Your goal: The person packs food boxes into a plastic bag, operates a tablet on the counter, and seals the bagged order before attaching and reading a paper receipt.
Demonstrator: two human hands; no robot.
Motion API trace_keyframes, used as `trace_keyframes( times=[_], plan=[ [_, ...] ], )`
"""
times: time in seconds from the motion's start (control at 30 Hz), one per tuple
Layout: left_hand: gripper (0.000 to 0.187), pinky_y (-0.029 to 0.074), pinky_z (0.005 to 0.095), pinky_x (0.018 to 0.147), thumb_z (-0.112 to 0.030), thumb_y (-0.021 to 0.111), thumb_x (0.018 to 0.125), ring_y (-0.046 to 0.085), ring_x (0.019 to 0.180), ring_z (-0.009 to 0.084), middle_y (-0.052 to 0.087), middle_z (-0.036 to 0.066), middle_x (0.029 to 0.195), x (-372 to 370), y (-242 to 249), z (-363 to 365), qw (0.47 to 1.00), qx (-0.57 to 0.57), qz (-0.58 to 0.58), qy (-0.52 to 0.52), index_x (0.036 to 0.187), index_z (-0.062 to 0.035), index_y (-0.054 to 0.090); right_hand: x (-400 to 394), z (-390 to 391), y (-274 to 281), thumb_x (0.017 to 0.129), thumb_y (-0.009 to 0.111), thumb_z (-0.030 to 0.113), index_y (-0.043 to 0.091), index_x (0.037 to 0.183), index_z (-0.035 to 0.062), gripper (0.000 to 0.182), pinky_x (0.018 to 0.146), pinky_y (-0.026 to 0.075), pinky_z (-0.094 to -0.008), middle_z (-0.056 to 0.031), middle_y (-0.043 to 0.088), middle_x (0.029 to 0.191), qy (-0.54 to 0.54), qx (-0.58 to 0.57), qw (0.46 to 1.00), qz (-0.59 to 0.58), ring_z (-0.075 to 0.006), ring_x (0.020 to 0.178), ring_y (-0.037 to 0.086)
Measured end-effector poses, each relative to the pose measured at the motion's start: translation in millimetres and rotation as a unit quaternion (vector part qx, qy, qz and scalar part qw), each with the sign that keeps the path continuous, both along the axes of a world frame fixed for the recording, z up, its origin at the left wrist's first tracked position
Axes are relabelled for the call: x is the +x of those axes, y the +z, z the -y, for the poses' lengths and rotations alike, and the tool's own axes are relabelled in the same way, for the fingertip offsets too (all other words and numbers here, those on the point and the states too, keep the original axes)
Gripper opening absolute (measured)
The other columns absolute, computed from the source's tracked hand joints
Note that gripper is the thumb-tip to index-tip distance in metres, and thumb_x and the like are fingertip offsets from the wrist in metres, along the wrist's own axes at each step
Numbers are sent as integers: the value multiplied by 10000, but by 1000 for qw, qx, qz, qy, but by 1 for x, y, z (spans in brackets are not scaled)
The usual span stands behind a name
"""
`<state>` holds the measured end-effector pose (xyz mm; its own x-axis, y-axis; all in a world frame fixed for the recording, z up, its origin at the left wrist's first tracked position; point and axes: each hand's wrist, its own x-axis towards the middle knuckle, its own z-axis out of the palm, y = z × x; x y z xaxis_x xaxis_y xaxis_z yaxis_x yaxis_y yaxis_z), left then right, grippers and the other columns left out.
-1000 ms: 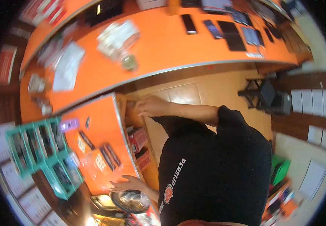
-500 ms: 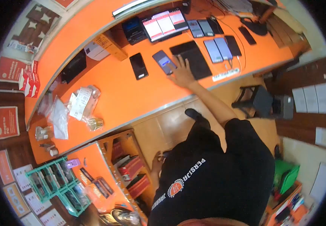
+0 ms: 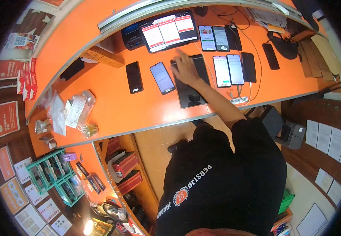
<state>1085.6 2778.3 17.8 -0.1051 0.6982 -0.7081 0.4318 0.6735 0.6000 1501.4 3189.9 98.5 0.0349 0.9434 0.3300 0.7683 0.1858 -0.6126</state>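
Observation:
My right hand (image 3: 185,70) reaches over the orange counter (image 3: 119,114), fingers apart and holding nothing. It hovers over or rests on the upper left part of a dark tablet (image 3: 194,96); contact cannot be made out. Just left of the hand lies a phone with a lit screen (image 3: 162,78). Farther left is a phone with a dark screen (image 3: 134,78). Beyond my fingertips stands a tablet-like screen (image 3: 169,33) showing white and red panels. My left hand is out of sight.
Several phones, among them a lit phone (image 3: 222,71), lie to the right with charging cables (image 3: 259,59). A black cap (image 3: 283,45) sits farther right. Plastic bags and a receipt (image 3: 76,110) are at the left. Below stand green organizer trays (image 3: 52,173) and a black stool (image 3: 270,121).
My right hand has moved off the lit phone, up and slightly right to the dark tablet. The lit phone's screen shows different content. My left hand has gone out of view.

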Motion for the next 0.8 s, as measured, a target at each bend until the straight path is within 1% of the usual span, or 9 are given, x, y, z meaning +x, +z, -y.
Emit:
trace_keyframes(
  times=[0.03, 0.1, 0.13, 0.2, 0.3, 0.33, 0.37, 0.53, 0.8],
  plan=[
    [331, 553, 314, 853, -123, 619, 1005, 666, 892, 210, 694, 77, 994, 2, 0, 2, 1000, -6, -1, 7, 1316, -9, 626, 12, -15, 3, 992, 640, 376, 616, 1204, 0, 433, 1185, 277, -614, -229, 366, 1581, 5, -2, 1000, 1, -440, 1445, 375],
    [330, 554, 316, 852, -122, 618, 1004, 668, 894, 211, 695, 79, 996, 5, 1, 4, 1000, -15, -3, 15, 1313, -9, 628, 33, -43, 9, 980, 655, 285, 576, 1090, 2, 314, 990, 498, -546, -248, 439, 1511, -44, 62, 997, 34, -450, 1154, 617],
    [329, 554, 316, 851, -122, 617, 1003, 668, 895, 211, 696, 80, 997, 6, 2, 5, 1000, -19, -5, 17, 1312, -9, 628, 39, -51, 12, 980, 655, 285, 576, 1090, 2, 314, 990, 498, -546, -248, 439, 1511, -42, 61, 997, 33, -450, 1154, 617],
    [328, 555, 318, 850, -120, 616, 1001, 669, 897, 212, 697, 82, 1000, 10, 2, 6, 999, -25, -5, 22, 1309, -9, 630, 52, -64, 18, 970, 669, 276, 551, 1102, 0, 329, 778, 588, -518, -276, 451, 1491, -30, 15, 999, 14, -458, 933, 699],
    [326, 556, 320, 849, -119, 614, 999, 671, 899, 212, 699, 84, 1004, 16, 3, 8, 999, -32, -3, 26, 1305, -9, 632, 63, -79, 25, 965, 673, 293, 544, 1107, 14, 339, 678, 597, -515, -284, 444, 1494, -88, 67, 994, 24, -453, 872, 716],
    [325, 557, 321, 848, -118, 614, 998, 672, 900, 212, 700, 85, 1005, 18, 3, 9, 999, -34, -3, 28, 1303, -9, 633, 67, -80, 44, 963, 675, 309, 548, 1097, 31, 334, 732, 602, -532, -290, 428, 1508, -119, 16, 993, -11, -476, 918, 712],
    [325, 557, 322, 848, -118, 613, 997, 673, 901, 213, 700, 86, 1006, 20, 4, 10, 999, -36, -3, 31, 1302, -9, 634, 75, -90, 34, 972, 663, 314, 550, 1085, 40, 317, 735, 602, -521, -274, 464, 1493, -150, 124, 981, 6, -458, 895, 720],
    [321, 560, 326, 846, -115, 610, 993, 676, 905, 214, 704, 90, 1012, 28, 5, 15, 998, -40, -1, 42, 1295, -9, 638, 88, -85, 41, 967, 679, 322, 588, 948, 77, 262, 708, 590, -475, -112, 574, 1470, -68, 107, 992, -15, -386, 926, 730],
    [317, 563, 332, 842, -110, 606, 986, 681, 913, 216, 709, 97, 1022, 34, 9, 32, 997, -50, -2, 65, 1284, -9, 645, 92, -80, 44, 967, 682, 332, 612, 934, 82, 262, 663, 591, -459, -106, 542, 1525, -28, 74, 997, 23, -359, 863, 744]
  ],
)
